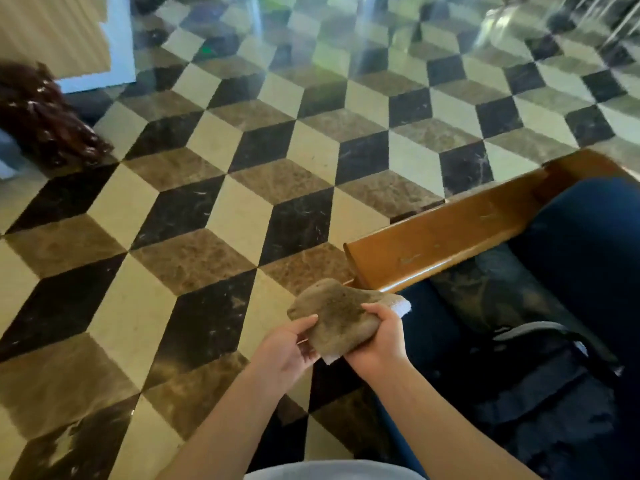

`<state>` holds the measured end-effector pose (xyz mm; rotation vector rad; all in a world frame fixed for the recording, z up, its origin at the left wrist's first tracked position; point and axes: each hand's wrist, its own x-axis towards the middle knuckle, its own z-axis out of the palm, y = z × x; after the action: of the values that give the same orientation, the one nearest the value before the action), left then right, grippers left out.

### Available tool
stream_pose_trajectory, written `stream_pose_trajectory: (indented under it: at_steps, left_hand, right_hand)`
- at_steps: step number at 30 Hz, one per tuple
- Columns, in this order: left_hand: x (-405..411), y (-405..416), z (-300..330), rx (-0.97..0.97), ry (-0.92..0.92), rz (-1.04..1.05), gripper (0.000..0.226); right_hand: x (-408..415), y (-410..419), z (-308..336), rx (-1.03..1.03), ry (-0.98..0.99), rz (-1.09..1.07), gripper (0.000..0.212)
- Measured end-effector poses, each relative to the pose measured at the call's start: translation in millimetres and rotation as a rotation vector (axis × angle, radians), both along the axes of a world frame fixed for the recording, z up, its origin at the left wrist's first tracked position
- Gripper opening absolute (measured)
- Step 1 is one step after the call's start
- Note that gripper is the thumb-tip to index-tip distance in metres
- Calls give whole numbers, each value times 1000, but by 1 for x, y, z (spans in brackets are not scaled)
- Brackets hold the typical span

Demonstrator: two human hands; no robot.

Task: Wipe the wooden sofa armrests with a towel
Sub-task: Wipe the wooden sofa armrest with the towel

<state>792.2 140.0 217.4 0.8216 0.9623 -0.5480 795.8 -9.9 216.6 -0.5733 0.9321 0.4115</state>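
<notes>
A folded towel (334, 315), dirty brown on top with white showing at its edges, is held in front of me just off the near end of the wooden sofa armrest (446, 233). My left hand (287, 351) pinches its left lower edge. My right hand (379, 337) grips its right side. The armrest is a smooth orange-brown plank running from the middle towards the upper right, with a few pale smudges on its top. The towel lies apart from the armrest top, a little below its near corner.
Dark blue sofa cushions (588, 244) lie right of the armrest, with a black bag (540, 386) on the seat. A glossy cube-patterned tile floor (214, 209) fills the left and the back. A dark carved wooden piece (45, 119) stands at the far left.
</notes>
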Motion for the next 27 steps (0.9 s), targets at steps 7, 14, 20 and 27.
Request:
stream_pose_trajectory:
  at_steps: [7, 14, 20, 27]
  left_hand:
    - [125, 37, 16, 16, -43, -420, 16]
    - [206, 30, 8, 277, -181, -1110, 22]
    - [310, -21, -10, 468, -463, -1581, 19]
    - [399, -87, -13, 503, -473, -1905, 20]
  right_hand:
    - [61, 44, 16, 18, 33, -440, 48]
    - [100, 40, -1, 3, 185, -748, 45]
    - [156, 12, -44, 3, 281, -915, 47]
    - [222, -24, -58, 73, 285, -1091, 66]
